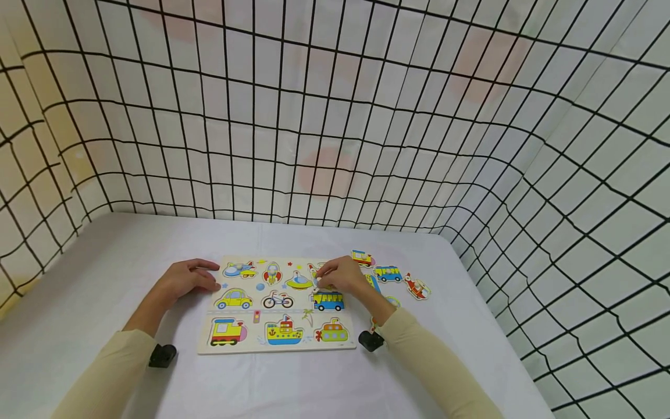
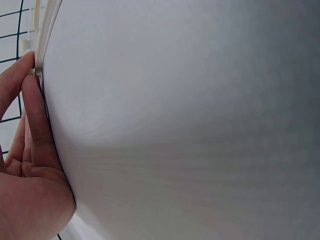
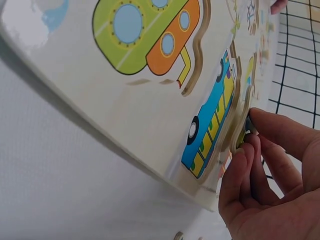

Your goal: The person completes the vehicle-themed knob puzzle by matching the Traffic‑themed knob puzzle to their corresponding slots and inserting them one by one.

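A wooden picture puzzle board (image 1: 256,343) lies flat, printed with vehicles in shaped recesses, among them a car (image 1: 233,298), a bicycle (image 1: 278,299) and a submarine (image 3: 125,37). My left hand (image 1: 186,280) rests at its left edge, fingertips touching the rim, as the left wrist view shows close up. At the upper right of the board, just above the bus picture (image 3: 212,117), my right hand (image 1: 342,276) pinches a small wooden puzzle piece (image 3: 241,135) between thumb and fingers. The piece is tilted and mostly covered by the fingers; its picture cannot be made out.
Right of the board lie several loose pieces: a train (image 1: 362,258), a blue bus (image 1: 387,273) and a red-and-white piece (image 1: 417,287). Others are partly hidden beneath the right forearm. A black wire grid (image 1: 272,169) encloses the white-covered table (image 1: 251,384) at back and sides.
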Available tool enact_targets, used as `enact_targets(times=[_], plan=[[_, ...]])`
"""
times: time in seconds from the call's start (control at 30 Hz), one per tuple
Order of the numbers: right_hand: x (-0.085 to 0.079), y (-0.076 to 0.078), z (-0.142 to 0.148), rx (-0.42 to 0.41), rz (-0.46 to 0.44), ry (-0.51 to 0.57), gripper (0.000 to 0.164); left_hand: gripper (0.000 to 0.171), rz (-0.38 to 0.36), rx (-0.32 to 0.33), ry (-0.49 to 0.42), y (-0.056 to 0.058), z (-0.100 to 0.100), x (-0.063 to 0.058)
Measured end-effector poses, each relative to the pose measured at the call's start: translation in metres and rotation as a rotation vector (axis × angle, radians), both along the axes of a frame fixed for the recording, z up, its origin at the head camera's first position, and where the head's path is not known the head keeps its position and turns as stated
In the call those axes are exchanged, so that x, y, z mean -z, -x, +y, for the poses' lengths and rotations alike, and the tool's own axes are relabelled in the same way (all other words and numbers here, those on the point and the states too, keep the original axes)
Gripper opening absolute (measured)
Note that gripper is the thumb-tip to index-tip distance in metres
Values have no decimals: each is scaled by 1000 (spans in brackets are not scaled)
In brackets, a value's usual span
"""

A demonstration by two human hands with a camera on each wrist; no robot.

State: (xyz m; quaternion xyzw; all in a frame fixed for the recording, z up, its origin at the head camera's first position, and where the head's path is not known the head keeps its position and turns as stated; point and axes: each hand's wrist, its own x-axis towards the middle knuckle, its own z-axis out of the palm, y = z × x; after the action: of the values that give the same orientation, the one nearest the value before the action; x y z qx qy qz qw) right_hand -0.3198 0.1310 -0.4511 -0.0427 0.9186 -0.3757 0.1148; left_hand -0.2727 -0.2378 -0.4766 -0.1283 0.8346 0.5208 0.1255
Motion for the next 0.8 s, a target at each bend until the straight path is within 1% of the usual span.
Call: enact_targets(times=[0.23,0.5,0.63,0.8], plan=[[2,2,-8,-13,30,-1,13,67,5,0,-7,-1,1,-1],[4,3,-17,-14,49,3,13,66,11,9,-15,3,-1,3],[4,2,-20,-11,42,15,12,66,22,13,-28,3,-1,4],[3,2,-21,-14,32,15,13,67,24,11,-30,2,-1,2]])
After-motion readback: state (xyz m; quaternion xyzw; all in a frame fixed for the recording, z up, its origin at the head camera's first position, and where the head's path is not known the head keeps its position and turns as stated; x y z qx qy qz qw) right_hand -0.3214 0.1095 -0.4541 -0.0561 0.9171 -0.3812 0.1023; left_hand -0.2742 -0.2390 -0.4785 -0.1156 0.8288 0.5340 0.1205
